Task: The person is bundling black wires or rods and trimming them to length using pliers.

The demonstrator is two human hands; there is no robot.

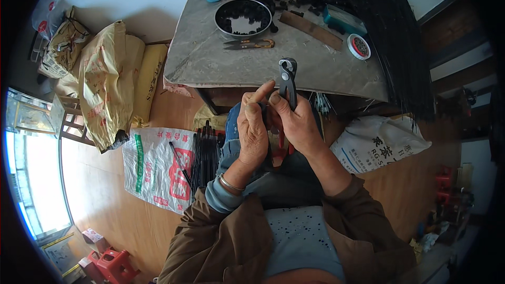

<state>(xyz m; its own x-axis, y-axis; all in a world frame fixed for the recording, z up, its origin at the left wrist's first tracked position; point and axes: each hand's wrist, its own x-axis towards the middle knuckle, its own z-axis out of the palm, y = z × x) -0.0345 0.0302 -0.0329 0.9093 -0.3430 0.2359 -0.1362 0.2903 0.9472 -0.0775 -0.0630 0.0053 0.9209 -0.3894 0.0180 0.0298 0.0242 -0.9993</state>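
A pair of end-cutting pincers [288, 81] points up and away from me, with a dark head and red handles. My right hand [301, 126] is wrapped around them, its thumb lying along the dark part below the jaws. The red handles show below the hand, above my lap. Close against it on the left is my left hand [253, 126], with a metal bangle at the wrist. Its index finger reaches toward the pincers, and its other fingers are bent. Whatever those fingers hold, if anything, is hidden between the two hands.
Ahead, the grey table [200, 55] bears a bowl of small black parts [243, 1], thread snips [250, 44], a flat wooden strip [310, 30], a small round tub [359, 47] and heaped black pieces. Long black rods [400, 47] hang off its right side. Sacks [108, 84] stand left.
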